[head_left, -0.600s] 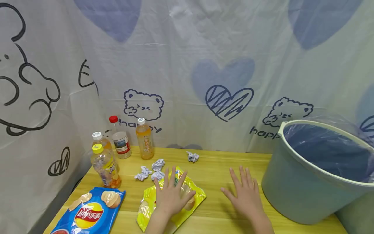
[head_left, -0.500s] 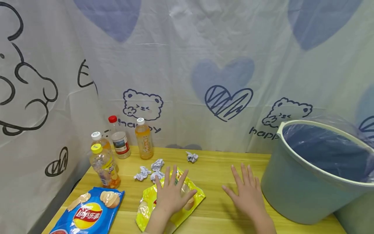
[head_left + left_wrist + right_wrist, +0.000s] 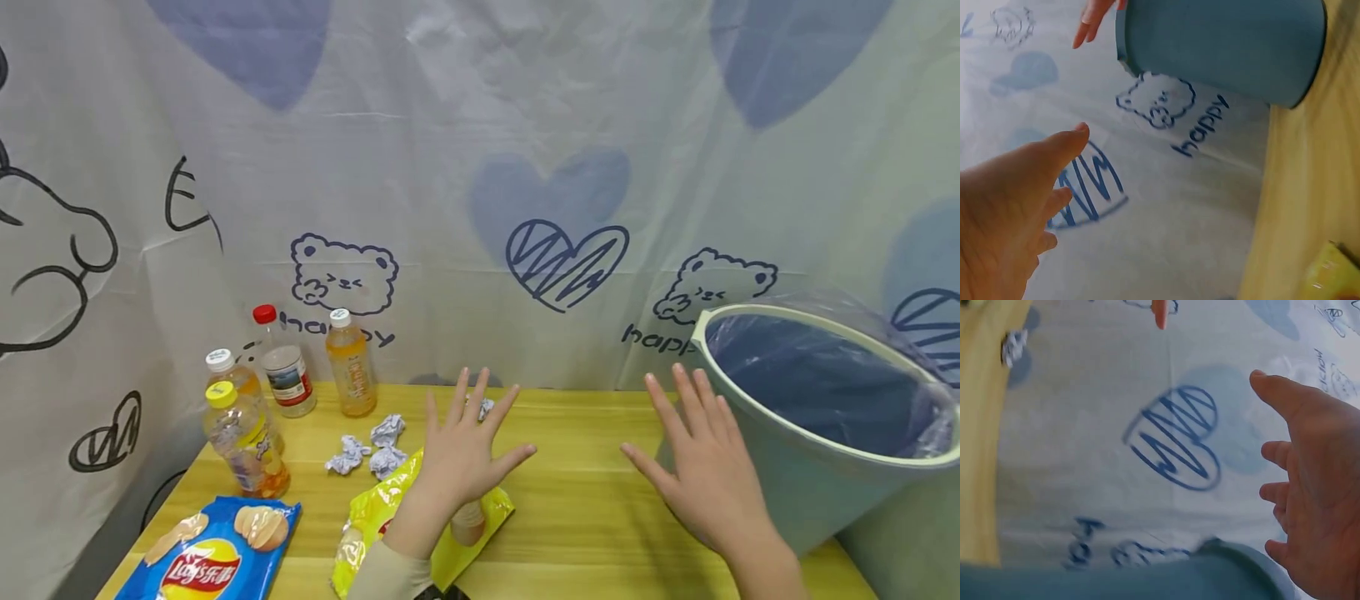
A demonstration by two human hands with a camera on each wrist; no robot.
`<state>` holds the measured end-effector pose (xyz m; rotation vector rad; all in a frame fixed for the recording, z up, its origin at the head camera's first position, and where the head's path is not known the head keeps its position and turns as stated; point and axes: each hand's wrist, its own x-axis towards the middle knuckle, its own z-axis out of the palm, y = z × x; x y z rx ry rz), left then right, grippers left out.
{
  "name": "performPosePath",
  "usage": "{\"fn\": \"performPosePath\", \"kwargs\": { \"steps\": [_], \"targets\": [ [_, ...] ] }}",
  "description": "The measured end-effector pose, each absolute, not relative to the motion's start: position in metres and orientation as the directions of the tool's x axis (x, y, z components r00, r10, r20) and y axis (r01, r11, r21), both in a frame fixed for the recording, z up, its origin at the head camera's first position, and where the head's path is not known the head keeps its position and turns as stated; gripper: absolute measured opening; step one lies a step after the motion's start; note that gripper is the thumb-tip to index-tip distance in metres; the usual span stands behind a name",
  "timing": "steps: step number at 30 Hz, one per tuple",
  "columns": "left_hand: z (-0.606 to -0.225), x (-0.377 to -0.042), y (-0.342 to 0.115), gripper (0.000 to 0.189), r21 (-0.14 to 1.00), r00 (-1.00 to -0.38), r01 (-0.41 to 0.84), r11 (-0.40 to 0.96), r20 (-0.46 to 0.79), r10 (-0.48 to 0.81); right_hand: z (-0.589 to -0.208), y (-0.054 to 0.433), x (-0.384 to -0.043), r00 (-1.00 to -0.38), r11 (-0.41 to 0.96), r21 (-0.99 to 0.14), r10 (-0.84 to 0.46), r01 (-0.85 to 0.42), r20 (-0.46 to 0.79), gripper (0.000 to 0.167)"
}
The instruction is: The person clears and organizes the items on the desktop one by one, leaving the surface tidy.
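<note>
My left hand (image 3: 463, 454) is held with fingers spread above the yellow chip bag (image 3: 382, 508), covering part of it in the head view. Nothing is in its grasp. My right hand (image 3: 705, 462), fingers also spread and holding nothing, overlaps the left side of the blue-grey trash bin (image 3: 810, 467) in the head view. In the left wrist view the thumb of the left hand (image 3: 1010, 200) points toward the printed cloth. The right wrist view shows the right hand (image 3: 1322, 475) in front of the same cloth, with the bin's rim (image 3: 1241, 562) below.
A blue Lay's bag (image 3: 217, 550) lies at the front left. Behind it stand a yellow-capped bottle (image 3: 247, 442), a white-capped one (image 3: 243, 379), a red-capped one (image 3: 285, 371) and an orange drink bottle (image 3: 350, 371). Crumpled paper balls (image 3: 348, 456) lie on the wooden table (image 3: 570, 500).
Both hands have risen off toward the back of the table, the right one also moving right toward the bin. The head view has shifted slightly to the right. Both hands stay unfilled.
</note>
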<state>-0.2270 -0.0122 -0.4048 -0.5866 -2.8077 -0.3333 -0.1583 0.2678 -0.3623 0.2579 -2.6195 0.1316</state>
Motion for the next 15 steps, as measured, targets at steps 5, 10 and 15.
{"fn": "performPosePath", "kwargs": {
  "steps": [5,10,15],
  "targets": [
    [-0.376,-0.234,0.007,0.076,0.085,-0.824,0.51,0.856,0.333,0.458,-0.335,0.303,-0.149,-0.838,0.987,-0.012,-0.13,-0.161,0.53,0.086],
    [-0.353,-0.24,0.033,0.076,-0.024,-0.741,0.605,0.796,0.351,0.573,-0.317,0.343,-0.139,-0.871,1.0,0.006,-0.02,-0.019,0.49,0.088],
    [-0.34,-0.248,0.065,0.076,-0.091,-0.677,0.669,0.738,0.334,0.656,-0.31,0.38,-0.132,-0.858,0.997,-0.04,0.083,0.073,0.507,0.09]
  ]
}}
